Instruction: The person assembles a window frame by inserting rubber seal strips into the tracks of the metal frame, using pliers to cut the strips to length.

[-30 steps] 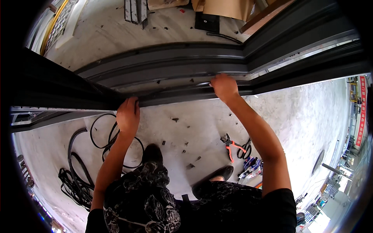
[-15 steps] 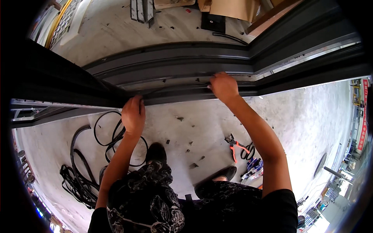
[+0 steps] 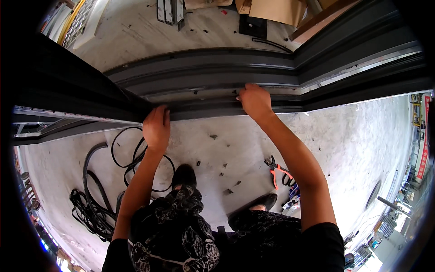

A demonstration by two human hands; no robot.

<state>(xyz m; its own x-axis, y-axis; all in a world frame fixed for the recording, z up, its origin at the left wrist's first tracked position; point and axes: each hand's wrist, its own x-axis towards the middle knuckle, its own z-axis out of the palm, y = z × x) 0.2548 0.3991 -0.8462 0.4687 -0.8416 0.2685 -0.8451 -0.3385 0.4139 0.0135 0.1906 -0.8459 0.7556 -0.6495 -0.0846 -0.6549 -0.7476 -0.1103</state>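
Observation:
A dark grey metal frame [image 3: 213, 75] with long grooves, like a door or window frame, lies across in front of me. My left hand [image 3: 156, 129] rests at its near edge, by the left corner, fingers bent and pressed together; what they grip is hidden. Farther right, my right hand [image 3: 256, 102] is closed in a pinch over the near rail. A thin black rubber strip [image 3: 204, 101] seems to run along the groove between the hands, up to the right fingertips. It is hard to separate from the dark rail.
Loops of black rubber strip [image 3: 94, 206] lie on the floor at left. Pliers with orange handles [image 3: 276, 172] lie at right, partly beside black-handled scissors [image 3: 287, 180]. Small dark scraps are scattered between. Beyond the frame are cardboard [image 3: 276, 11] and metal profiles [image 3: 170, 11].
My right hand has shifted slightly left along the rail. The strip, visible as a loose line between my hands before, now sits closer to the groove. My left hand stays near the corner.

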